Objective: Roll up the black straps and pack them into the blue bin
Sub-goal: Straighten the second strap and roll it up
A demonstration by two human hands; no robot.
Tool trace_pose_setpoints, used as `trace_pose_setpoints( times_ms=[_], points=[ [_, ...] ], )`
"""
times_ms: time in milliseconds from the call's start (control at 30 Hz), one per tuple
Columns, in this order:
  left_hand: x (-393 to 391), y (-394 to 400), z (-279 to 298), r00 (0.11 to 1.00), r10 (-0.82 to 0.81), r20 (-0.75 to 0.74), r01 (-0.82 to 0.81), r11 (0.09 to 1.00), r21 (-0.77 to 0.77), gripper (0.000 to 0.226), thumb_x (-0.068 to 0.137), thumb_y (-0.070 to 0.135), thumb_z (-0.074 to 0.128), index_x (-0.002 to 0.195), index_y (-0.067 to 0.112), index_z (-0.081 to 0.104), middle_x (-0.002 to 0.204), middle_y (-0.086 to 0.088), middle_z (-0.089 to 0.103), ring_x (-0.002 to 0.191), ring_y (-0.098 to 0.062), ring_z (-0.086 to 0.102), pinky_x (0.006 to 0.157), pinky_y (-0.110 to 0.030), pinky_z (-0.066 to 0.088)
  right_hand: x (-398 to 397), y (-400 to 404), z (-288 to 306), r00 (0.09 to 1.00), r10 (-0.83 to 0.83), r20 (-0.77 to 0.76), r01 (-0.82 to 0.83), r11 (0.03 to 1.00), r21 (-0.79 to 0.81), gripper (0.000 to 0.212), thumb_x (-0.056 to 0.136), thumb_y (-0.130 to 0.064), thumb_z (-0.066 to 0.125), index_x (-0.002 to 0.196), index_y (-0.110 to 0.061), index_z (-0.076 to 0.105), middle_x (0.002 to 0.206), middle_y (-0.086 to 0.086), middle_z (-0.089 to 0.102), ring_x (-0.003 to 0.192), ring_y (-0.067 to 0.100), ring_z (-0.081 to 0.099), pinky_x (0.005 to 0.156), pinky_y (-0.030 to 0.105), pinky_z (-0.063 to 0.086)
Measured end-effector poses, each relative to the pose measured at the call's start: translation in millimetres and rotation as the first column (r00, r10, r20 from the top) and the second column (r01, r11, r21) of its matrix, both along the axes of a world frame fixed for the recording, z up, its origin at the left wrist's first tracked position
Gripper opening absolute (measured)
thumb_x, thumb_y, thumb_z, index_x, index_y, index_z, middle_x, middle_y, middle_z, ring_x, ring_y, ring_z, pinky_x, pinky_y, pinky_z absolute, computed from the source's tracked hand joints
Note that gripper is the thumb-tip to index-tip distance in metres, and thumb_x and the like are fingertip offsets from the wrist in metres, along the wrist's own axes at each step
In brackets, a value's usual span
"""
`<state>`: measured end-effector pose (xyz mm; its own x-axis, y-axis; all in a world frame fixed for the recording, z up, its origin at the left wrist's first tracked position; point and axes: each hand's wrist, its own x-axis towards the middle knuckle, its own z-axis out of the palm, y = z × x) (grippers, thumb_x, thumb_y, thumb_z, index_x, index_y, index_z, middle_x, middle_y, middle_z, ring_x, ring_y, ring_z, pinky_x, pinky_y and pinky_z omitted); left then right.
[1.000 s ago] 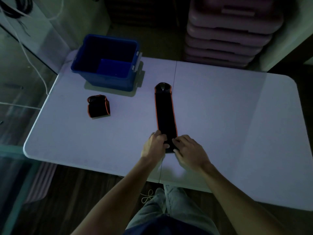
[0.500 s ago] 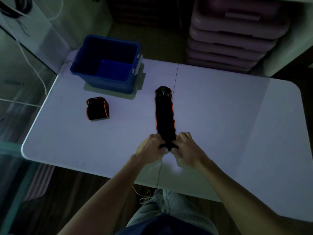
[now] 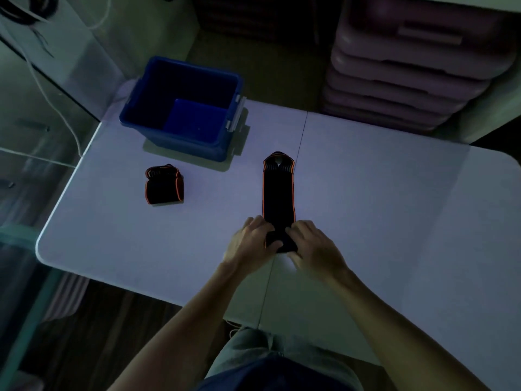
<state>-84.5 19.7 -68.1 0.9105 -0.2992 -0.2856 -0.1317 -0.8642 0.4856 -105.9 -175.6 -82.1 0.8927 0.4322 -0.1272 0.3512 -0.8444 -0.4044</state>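
A long black strap with orange edges (image 3: 278,193) lies flat on the white table (image 3: 380,198), running away from me. Its near end is curled into a small roll. My left hand (image 3: 251,244) and my right hand (image 3: 313,246) both grip that roll from either side. A second black strap (image 3: 164,184), rolled up, sits on the table to the left. The blue bin (image 3: 183,108) stands open at the far left of the table, and I see nothing in it.
A stack of pale pink containers (image 3: 408,63) rises beyond the table's far right edge. Glass panels and cables stand to the left. The table's near edge lies just below my hands.
The near end of the flat strap has been rolled a little further, so the roll is thicker and the flat part shorter. Both hands have stayed on it.
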Motion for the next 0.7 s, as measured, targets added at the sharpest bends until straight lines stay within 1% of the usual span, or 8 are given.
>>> trace_pose_setpoints(
  times_ms=[67,133,233,333,400,533,600,700],
  points=[
    [-7.5,7.7,-6.6,0.993,-0.086,0.075,0.088,0.996,-0.031,0.057,0.083,0.048,0.063,0.128,0.013,0.060,0.116,-0.003,0.061,0.106,-0.025,0.056,0.075,-0.039,0.054,11.5,-3.9,5.4,0.999,0.026,-0.027,-0.026,1.000,-0.006,0.050,0.084,-0.035,0.063,0.125,-0.007,0.058,0.114,0.006,0.052,0.108,0.024,0.048,0.077,0.037,0.054],
    [-11.0,12.7,-11.6,0.990,-0.079,0.116,0.089,0.992,-0.085,0.057,0.083,0.048,0.061,0.129,0.013,0.057,0.111,-0.003,0.064,0.102,-0.028,0.060,0.069,-0.040,0.056,24.0,-7.8,9.3,0.997,0.063,-0.054,-0.063,0.998,0.011,0.048,0.087,-0.039,0.062,0.124,-0.010,0.058,0.109,0.001,0.045,0.107,0.019,0.041,0.074,0.030,0.050],
    [-2.2,12.6,-15.7,0.991,-0.013,0.132,0.030,0.992,-0.124,0.042,0.088,0.046,0.057,0.118,0.017,0.058,0.100,-0.003,0.063,0.095,-0.028,0.059,0.065,-0.041,0.054,44.1,-10.9,13.2,0.982,0.054,-0.181,-0.037,0.995,0.096,0.049,0.089,-0.037,0.061,0.129,-0.010,0.056,0.109,0.000,0.047,0.108,0.016,0.039,0.080,0.036,0.053],
    [11.1,9.6,-13.8,0.992,0.118,0.034,-0.113,0.986,-0.120,0.043,0.091,0.050,0.054,0.111,0.013,0.065,0.101,-0.007,0.057,0.098,-0.028,0.055,0.074,-0.042,0.053,56.7,-11.1,12.3,0.964,-0.050,-0.261,0.105,0.973,0.204,0.037,0.092,-0.038,0.059,0.120,-0.016,0.051,0.105,0.001,0.054,0.099,0.015,0.045,0.081,0.039,0.051],
    [20.9,6.6,-12.6,0.974,0.214,-0.078,-0.220,0.973,-0.076,0.042,0.093,0.050,0.054,0.102,0.010,0.063,0.101,-0.007,0.056,0.101,-0.028,0.053,0.079,-0.042,0.050,60.3,-9.0,10.5,0.973,-0.098,-0.209,0.144,0.966,0.216,0.033,0.093,-0.039,0.058,0.116,-0.017,0.048,0.101,-0.001,0.053,0.093,0.015,0.046,0.074,0.037,0.050],
    [46.7,-3.7,-9.7,0.883,0.421,-0.208,-0.442,0.895,-0.062,0.037,0.090,0.052,0.056,0.093,0.015,0.050,0.098,-0.007,0.059,0.093,-0.030,0.057,0.074,-0.039,0.049,63.1,-7.2,4.3,0.999,-0.014,-0.052,0.022,0.986,0.164,0.051,0.088,-0.040,0.066,0.128,-0.013,0.050,0.125,0.006,0.050,0.109,0.021,0.049,0.068,0.036,0.056],
    [56.1,-7.7,-10.5,0.866,0.452,-0.214,-0.470,0.882,-0.040,0.035,0.089,0.051,0.056,0.095,0.018,0.047,0.101,-0.007,0.060,0.093,-0.031,0.058,0.076,-0.041,0.052,65.9,-5.7,1.5,0.999,0.016,-0.030,-0.013,0.995,0.094,0.056,0.083,-0.030,0.074,0.131,-0.013,0.050,0.128,0.007,0.048,0.112,0.024,0.050,0.068,0.039,0.058],
    [63.0,-6.6,-10.5,0.888,0.427,-0.172,-0.444,0.892,-0.077,0.033,0.088,0.049,0.058,0.102,0.020,0.048,0.104,-0.005,0.056,0.092,-0.031,0.058,0.078,-0.045,0.053,73.7,-0.4,0.3,0.998,-0.047,-0.048,0.052,0.993,0.102,0.053,0.079,-0.020,0.075,0.128,-0.012,0.054,0.122,0.006,0.050,0.112,0.025,0.049,0.067,0.044,0.058]
  ],
)
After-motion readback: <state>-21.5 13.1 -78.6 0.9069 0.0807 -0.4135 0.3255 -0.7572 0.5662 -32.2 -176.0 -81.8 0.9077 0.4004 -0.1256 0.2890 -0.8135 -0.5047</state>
